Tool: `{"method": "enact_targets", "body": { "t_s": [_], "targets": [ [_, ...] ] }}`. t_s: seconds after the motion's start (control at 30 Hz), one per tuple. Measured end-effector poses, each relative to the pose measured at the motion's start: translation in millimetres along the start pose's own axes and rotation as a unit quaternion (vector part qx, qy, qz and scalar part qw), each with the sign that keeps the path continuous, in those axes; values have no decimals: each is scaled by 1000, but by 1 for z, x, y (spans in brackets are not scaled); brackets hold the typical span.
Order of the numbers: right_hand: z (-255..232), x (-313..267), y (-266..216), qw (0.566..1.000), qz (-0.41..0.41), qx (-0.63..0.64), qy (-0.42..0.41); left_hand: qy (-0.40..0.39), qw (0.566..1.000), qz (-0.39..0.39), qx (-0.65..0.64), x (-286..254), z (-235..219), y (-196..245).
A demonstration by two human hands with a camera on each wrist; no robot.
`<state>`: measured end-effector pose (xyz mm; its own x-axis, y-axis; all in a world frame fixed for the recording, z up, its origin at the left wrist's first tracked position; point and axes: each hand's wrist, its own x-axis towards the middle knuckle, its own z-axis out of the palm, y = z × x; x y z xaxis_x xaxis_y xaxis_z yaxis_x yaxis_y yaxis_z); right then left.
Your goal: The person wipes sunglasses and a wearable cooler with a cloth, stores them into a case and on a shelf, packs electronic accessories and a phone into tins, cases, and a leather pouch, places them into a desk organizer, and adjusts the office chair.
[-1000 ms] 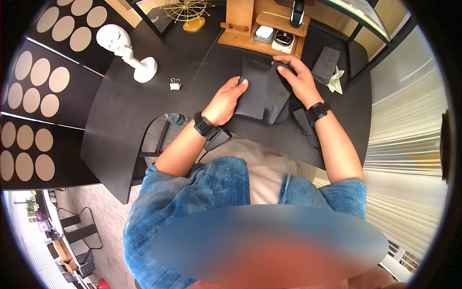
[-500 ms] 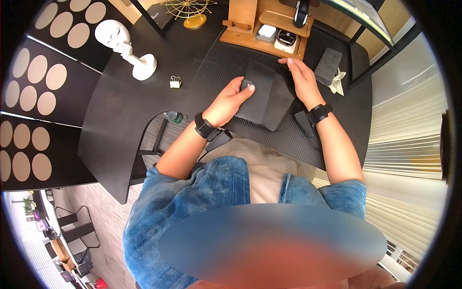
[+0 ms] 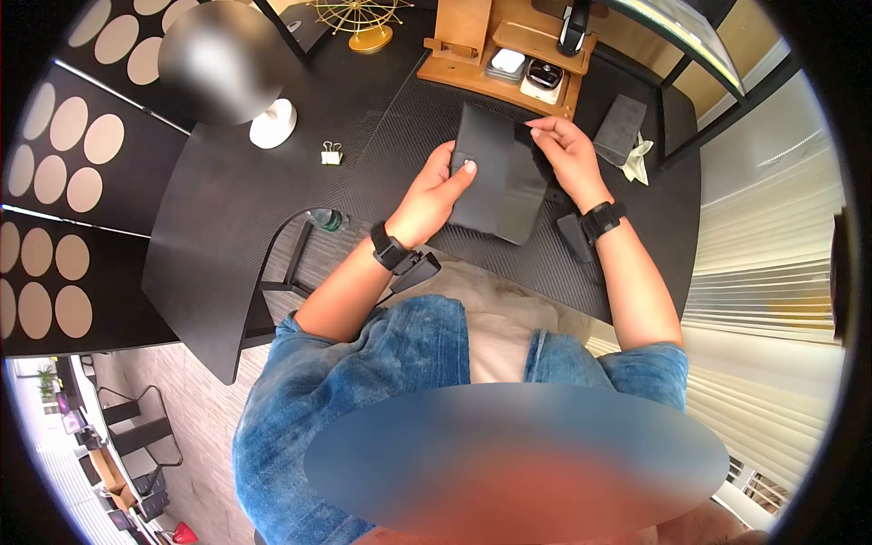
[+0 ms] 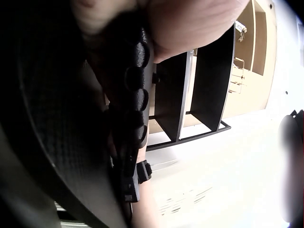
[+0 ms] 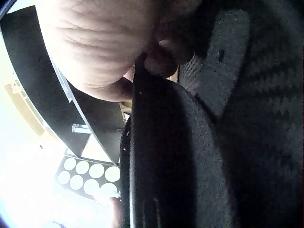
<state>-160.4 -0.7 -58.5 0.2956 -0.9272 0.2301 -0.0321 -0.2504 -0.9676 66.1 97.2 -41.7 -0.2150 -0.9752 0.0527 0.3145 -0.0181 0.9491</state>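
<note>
A flat black folding case [image 3: 490, 173], with a matte left panel and a glossier right panel, is held over the desk in the head view. My left hand [image 3: 429, 195] grips its left edge, thumb on top beside a small light, snap-like dot and the fingers underneath. At the upper right corner my right hand [image 3: 572, 156] pinches the edge of the panel. The right wrist view has the curled fingers [image 5: 104, 52] right at the top of the dark panel [image 5: 166, 142]. Seen edge-on in the left wrist view is a dark scalloped edge [image 4: 137, 95] below the palm.
A wooden stand [image 3: 495, 73] with small devices is at the back of the black desk [image 3: 354, 109]. To the right lies a dark grey case [image 3: 620, 125] on a pale cloth [image 3: 638, 162]. A binder clip [image 3: 331, 153] and a white figure's base [image 3: 272, 123] are on the left.
My right hand moved off the panel's top corner, straightened, and now pinches the upper right edge. The right panel has spread out flatter. My left hand keeps its hold.
</note>
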Motion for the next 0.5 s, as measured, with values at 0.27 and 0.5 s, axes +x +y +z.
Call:
{"method": "enact_targets", "body": {
  "t_s": [0.27,0.5],
  "targets": [
    [10,-6,-24,993,-74,-92,4,-8,995,24,92,-1,4,3],
    [9,-8,-28,999,-10,54,5,4,992,4,-128,1,-6,8]
  ]
}}
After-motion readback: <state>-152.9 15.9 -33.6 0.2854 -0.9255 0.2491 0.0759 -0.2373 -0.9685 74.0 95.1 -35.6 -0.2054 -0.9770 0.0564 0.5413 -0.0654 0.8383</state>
